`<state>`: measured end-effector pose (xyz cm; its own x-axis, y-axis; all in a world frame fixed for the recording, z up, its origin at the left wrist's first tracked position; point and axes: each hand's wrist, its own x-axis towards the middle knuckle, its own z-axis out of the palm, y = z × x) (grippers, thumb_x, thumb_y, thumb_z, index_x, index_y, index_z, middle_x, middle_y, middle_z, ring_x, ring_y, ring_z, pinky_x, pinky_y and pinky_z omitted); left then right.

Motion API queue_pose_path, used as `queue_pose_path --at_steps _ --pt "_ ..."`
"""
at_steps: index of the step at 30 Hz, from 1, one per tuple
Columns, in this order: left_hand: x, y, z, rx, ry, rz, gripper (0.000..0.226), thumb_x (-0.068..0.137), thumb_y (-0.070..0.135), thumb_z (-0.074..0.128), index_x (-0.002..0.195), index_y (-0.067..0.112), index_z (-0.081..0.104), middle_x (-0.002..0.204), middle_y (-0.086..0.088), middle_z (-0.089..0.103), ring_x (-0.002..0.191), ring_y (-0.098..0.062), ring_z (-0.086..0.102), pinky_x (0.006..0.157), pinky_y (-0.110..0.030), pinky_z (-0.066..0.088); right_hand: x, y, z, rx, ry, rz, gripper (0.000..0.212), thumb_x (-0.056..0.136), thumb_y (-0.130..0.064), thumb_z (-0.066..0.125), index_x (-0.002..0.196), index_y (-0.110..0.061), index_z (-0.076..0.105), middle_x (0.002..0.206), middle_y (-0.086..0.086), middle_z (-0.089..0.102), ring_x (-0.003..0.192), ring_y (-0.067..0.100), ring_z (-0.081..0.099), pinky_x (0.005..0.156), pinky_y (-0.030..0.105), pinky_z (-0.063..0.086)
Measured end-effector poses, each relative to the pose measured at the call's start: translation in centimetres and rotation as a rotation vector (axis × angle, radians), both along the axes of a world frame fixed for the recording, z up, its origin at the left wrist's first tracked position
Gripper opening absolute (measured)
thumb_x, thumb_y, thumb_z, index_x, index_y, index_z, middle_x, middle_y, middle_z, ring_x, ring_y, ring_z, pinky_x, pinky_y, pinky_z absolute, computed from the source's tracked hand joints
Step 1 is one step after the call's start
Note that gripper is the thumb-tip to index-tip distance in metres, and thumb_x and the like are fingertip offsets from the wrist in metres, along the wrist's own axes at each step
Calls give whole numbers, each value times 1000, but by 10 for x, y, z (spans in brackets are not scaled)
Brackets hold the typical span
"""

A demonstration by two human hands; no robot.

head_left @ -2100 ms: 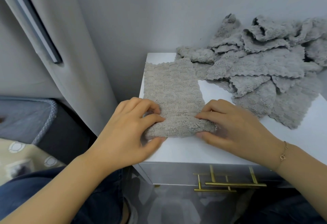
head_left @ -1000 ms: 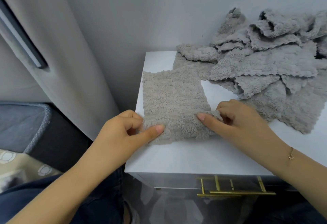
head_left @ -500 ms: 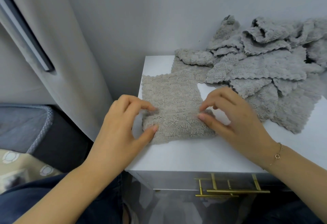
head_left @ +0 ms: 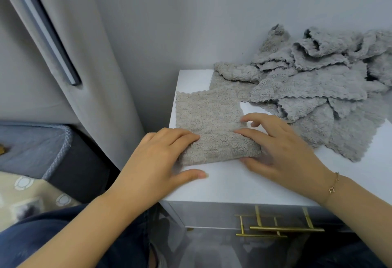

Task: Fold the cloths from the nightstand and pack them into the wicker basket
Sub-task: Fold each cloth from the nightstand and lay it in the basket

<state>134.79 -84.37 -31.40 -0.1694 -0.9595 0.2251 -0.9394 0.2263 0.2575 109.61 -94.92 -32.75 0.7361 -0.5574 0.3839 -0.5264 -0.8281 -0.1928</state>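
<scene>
A beige-grey cloth lies on the left part of the white nightstand, its near edge folded over into a thick band. My left hand presses flat on the left end of that band, with its thumb resting on the bare top. At the band's right end, my right hand pinches the cloth with the index finger on top and the thumb along the near edge. A loose pile of grey cloths covers the back right of the top. No wicker basket is in view.
A grey curtain hangs just left of the nightstand, against the wall. A drawer front with gold handles faces me below. A grey-edged mattress and patterned bedding lie at the lower left. My jeans-clad legs fill the bottom.
The near edge of the cloth stays folded over. My left hand has flattened onto the fold with its thumb let go onto the top. My right hand has slid down to the fold's right end.
</scene>
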Motion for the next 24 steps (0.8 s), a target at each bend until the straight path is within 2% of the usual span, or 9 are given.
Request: queue_pose_path --at_steps 4,8,11,14,17,19,22,24 --pt "-1 -3 0 -38 -9 8 69 79 74 48 124 24 61 118 13 61 107 -8 54 95 -24 34 4 -1 2 -10 -29 28 46 84 -38 57 122 -13 63 125 0 56 109 15 52 95 27 40" --pt "-5 -3 3 -168 -119 -8 49 82 58 58 110 20 68 104 9 66 94 -14 61 95 -32 36 2 -2 6 79 -74 81 45 84 -37 59 123 -17 63 113 -8 64 105 11 52 92 25 41" --pt "-11 0 6 -213 -132 -56 35 78 38 67 104 15 70 111 4 65 103 -16 59 99 -34 36 -1 -1 8 87 -98 109 40 83 -37 61 115 -16 68 113 -7 65 105 13 53 92 31 44" --pt "-11 4 9 -99 -113 -128 35 78 36 64 107 16 67 116 5 66 107 -14 60 101 -32 34 -4 3 11 64 -83 125 37 81 -35 62 110 -13 71 116 -1 61 107 18 55 93 35 43" --pt "-8 7 15 38 -40 -131 40 82 43 55 114 21 64 104 11 69 95 -9 61 97 -25 34 -6 5 14 89 -66 150 36 82 -36 63 109 -14 73 108 -5 63 102 15 55 90 32 43" --pt "-7 9 18 59 27 -119 40 84 47 52 113 24 65 98 15 69 91 -5 60 96 -21 34 -6 6 17 203 -106 151 36 80 -39 64 108 -18 74 101 -11 65 98 11 55 87 29 44" --pt "-6 11 18 87 211 -87 37 83 52 52 108 29 67 97 18 65 95 -1 58 94 -20 38 -6 7 22 426 -176 107 35 75 -49 66 102 -28 74 93 -18 67 96 8 58 84 24 45" --pt "-6 10 16 134 345 -45 37 80 56 55 101 28 68 100 18 59 100 -4 57 90 -19 42 -6 7 25 582 -215 50 32 73 -56 70 96 -35 75 90 -15 68 95 8 61 83 23 45"
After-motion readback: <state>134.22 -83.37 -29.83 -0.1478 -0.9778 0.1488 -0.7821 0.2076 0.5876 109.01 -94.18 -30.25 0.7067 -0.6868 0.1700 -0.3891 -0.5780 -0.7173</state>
